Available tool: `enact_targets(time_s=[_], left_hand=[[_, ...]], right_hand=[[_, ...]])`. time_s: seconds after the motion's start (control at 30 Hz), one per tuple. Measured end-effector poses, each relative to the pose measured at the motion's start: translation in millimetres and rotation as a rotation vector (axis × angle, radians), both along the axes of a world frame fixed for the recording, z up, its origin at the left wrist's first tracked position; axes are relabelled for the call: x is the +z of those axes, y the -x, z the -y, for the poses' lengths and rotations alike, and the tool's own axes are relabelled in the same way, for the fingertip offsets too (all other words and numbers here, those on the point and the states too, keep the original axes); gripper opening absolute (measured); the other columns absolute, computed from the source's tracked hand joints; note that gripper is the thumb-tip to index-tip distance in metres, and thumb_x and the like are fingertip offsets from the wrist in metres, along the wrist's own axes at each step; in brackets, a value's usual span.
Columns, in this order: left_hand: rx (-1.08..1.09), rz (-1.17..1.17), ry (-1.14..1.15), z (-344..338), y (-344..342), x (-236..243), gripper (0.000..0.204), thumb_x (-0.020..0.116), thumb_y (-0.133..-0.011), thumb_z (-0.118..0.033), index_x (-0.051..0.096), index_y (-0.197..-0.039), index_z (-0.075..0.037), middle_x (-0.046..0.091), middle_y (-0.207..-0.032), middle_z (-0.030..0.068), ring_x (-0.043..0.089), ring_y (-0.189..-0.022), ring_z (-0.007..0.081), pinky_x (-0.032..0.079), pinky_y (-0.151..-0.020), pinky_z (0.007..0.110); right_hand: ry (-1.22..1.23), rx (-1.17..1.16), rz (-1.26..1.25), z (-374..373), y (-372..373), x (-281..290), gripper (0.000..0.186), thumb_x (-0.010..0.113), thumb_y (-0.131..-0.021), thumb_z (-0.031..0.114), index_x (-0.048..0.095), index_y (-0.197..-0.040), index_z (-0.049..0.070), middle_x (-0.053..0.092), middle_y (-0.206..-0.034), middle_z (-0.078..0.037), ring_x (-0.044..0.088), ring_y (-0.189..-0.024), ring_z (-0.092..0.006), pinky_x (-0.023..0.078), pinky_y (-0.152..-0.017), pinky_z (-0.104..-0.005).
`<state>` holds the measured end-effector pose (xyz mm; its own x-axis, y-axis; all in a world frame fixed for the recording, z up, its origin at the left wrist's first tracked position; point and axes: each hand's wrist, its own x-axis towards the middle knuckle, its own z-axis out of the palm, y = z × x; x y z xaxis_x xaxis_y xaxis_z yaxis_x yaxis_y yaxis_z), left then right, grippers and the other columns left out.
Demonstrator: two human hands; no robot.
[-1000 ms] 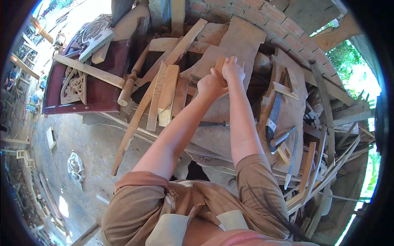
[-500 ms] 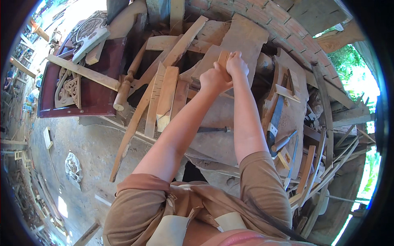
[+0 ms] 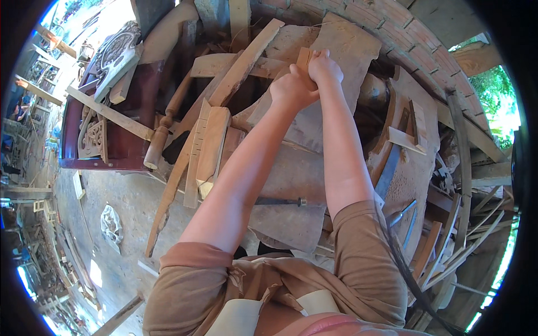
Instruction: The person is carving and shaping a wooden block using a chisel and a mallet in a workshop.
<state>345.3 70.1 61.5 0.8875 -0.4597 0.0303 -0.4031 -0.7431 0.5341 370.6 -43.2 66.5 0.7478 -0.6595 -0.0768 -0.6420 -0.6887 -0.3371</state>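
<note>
Left hand and right hand have moved toward the far end of the brown board, both clenched around what seems a wooden block.

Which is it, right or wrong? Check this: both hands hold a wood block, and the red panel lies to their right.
Wrong on one point: the left hand and right hand do hold a wood block, but the head view shows the red panel to their left.
</note>
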Motion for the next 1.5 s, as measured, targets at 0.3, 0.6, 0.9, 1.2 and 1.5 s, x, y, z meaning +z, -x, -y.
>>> enact_targets(time_s=[0.3, 0.6, 0.9, 1.2, 1.5], left_hand=[[-0.073, -0.009, 0.002, -67, 60, -1, 0.083, 0.054, -0.061, -0.069, 0.041, -0.097, 0.005, 0.063, -0.076, 0.0196, 0.063, -0.076, 0.0322, 0.048, -0.064, 0.04], [-0.114, -0.003, 0.055, -119, 93, -7, 0.083, 0.054, -0.06, -0.07, 0.041, -0.095, 0.004, 0.063, -0.075, 0.0192, 0.063, -0.075, 0.0321, 0.049, -0.064, 0.04], [-0.064, -0.002, 0.023, -80, 35, -6, 0.083, 0.052, -0.061, -0.07, 0.042, -0.097, 0.004, 0.063, -0.077, 0.0197, 0.063, -0.077, 0.0325, 0.049, -0.065, 0.039], [0.024, 0.003, -0.061, -30, -24, 0, 0.087, 0.048, -0.063, -0.071, 0.04, -0.102, 0.006, 0.063, -0.084, 0.0205, 0.062, -0.083, 0.0319, 0.048, -0.071, 0.039], [-0.033, -0.021, -0.079, -70, 9, 0, 0.083, 0.051, -0.062, -0.07, 0.041, -0.099, 0.003, 0.063, -0.083, 0.0207, 0.062, -0.083, 0.0334, 0.048, -0.071, 0.039]], right_hand=[[-0.024, -0.08, -0.005, -64, 68, 1, 0.041, 0.022, -0.092, 0.035, 0.039, -0.116, 0.006, 0.059, -0.106, -0.019, 0.057, -0.099, -0.0327, 0.044, -0.082, -0.0434], [-0.033, -0.132, -0.011, -117, 105, 2, 0.041, 0.022, -0.092, 0.035, 0.038, -0.116, 0.006, 0.059, -0.105, -0.02, 0.057, -0.099, -0.0335, 0.044, -0.083, -0.0441], [-0.025, -0.09, -0.018, -77, 41, -2, 0.041, 0.023, -0.092, 0.035, 0.038, -0.117, 0.007, 0.058, -0.107, -0.02, 0.056, -0.101, -0.0334, 0.043, -0.084, -0.0443], [-0.026, -0.015, 0.025, -32, -31, -2, 0.041, 0.023, -0.092, 0.034, 0.037, -0.118, 0.006, 0.058, -0.107, -0.019, 0.057, -0.1, -0.033, 0.044, -0.082, -0.0434], [-0.041, -0.048, 0.014, -72, 13, 1, 0.039, 0.022, -0.092, 0.033, 0.035, -0.117, 0.006, 0.059, -0.106, -0.018, 0.058, -0.098, -0.0312, 0.045, -0.081, -0.0413]])
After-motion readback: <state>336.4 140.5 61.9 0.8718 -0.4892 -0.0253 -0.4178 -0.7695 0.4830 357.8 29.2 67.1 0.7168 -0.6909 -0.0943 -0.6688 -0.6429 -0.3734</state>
